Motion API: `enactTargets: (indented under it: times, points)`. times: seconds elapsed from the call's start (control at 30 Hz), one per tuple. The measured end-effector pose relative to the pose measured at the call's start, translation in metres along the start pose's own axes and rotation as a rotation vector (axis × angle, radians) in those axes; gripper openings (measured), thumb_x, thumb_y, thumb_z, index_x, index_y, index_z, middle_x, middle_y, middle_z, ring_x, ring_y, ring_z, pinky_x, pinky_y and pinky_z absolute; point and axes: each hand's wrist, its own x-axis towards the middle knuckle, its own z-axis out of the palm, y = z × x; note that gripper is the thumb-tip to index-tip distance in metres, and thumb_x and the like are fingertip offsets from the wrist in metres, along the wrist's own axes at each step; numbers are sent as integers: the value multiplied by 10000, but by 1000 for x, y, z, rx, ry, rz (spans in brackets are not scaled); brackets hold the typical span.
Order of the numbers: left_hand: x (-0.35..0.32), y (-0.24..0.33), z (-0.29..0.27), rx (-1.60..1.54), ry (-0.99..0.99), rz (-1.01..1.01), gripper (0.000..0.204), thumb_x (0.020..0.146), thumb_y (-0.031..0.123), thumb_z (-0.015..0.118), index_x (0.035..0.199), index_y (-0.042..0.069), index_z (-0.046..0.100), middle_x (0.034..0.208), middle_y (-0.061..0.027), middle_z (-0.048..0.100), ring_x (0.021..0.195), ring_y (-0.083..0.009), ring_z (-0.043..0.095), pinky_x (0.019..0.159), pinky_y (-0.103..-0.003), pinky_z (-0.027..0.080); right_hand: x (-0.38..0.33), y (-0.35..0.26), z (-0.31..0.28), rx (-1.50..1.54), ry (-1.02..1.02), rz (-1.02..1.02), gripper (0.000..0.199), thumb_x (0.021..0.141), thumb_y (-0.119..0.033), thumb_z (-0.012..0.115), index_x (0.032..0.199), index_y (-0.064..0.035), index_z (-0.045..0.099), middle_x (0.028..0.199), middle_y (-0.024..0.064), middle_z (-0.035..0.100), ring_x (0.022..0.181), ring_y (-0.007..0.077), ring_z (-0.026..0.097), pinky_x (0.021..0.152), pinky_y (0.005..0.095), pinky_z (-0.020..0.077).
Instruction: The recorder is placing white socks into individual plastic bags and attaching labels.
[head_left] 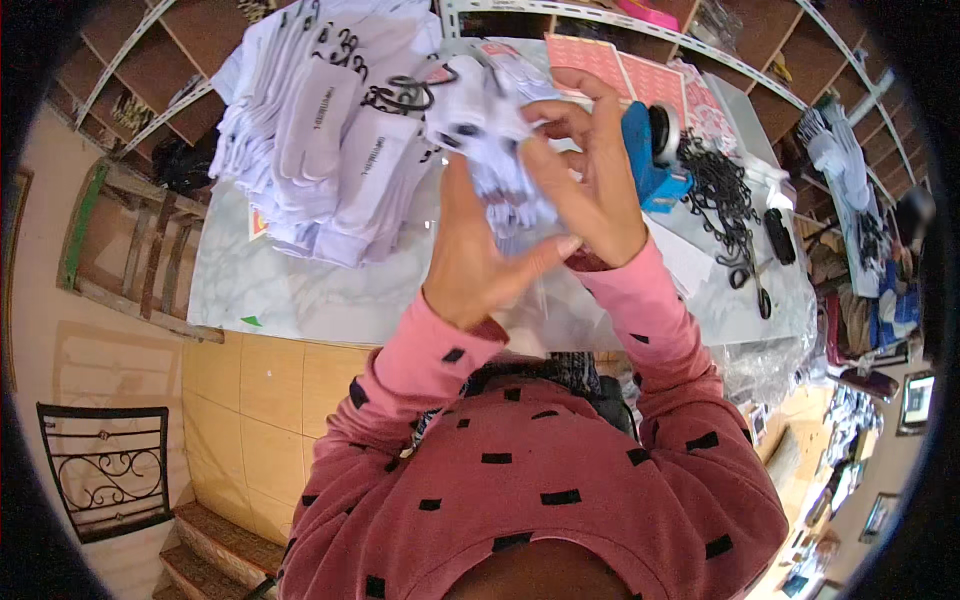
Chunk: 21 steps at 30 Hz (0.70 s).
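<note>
Over the middle of the table, a bundle of white socks (490, 145) with dark marks is held between my two hands; motion blurs it. My left hand (470, 245) grips its near left side, thumb stretched to the right, other fingers partly hidden. From the right, my right hand (590, 175) curls around the bundle with its thumb against it. Something like clear plastic shows at the bundle's lower end, too blurred to make out fully. Close by on the left lies a large pile of white socks (320, 110), several with black plastic hooks (400, 95).
Right of my hands stands a blue tape dispenser (655, 160), with a heap of black hooks (715, 180) beyond it. Pink-orange printed sheets (590, 65) lie at the back of the marble-patterned table (290, 290). Shelves (780, 65) edge the far side. Clear plastic (765, 365) hangs near the right corner.
</note>
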Motion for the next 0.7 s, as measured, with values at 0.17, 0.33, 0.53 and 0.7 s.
enactTargets:
  times: [0.17,0.33,0.53,0.7]
  points:
    - [-2,-42,18,-720,-70,-597,392,763,58,553,1125,-22,427,1002,-84,547,890,-145,542,775,-262,440,-15,18,-56,396,-266,405,311,872,-193,499,1129,-30,434,980,116,577,761,168,592,610,275,482]
    - [-40,-66,42,-833,-353,-809,439,803,133,598,1167,-42,425,1052,-83,551,927,-147,531,811,-282,427,-81,120,-143,-605,-266,285,299,747,-175,626,1000,-27,562,961,135,590,759,258,602,642,320,484]
    - [-45,-70,35,-209,-395,-575,553,813,218,597,1208,-82,355,1000,-140,552,881,-216,536,786,-318,426,-112,130,-164,-998,-197,125,396,626,-232,694,961,-39,606,949,145,597,921,306,541,809,390,424]
    - [-38,-61,34,471,-81,-233,581,792,273,604,1199,-81,386,833,-155,536,805,-281,531,721,-353,427,-116,126,-164,-847,-143,212,383,608,-206,701,959,-70,627,954,124,599,900,312,541,777,371,439]
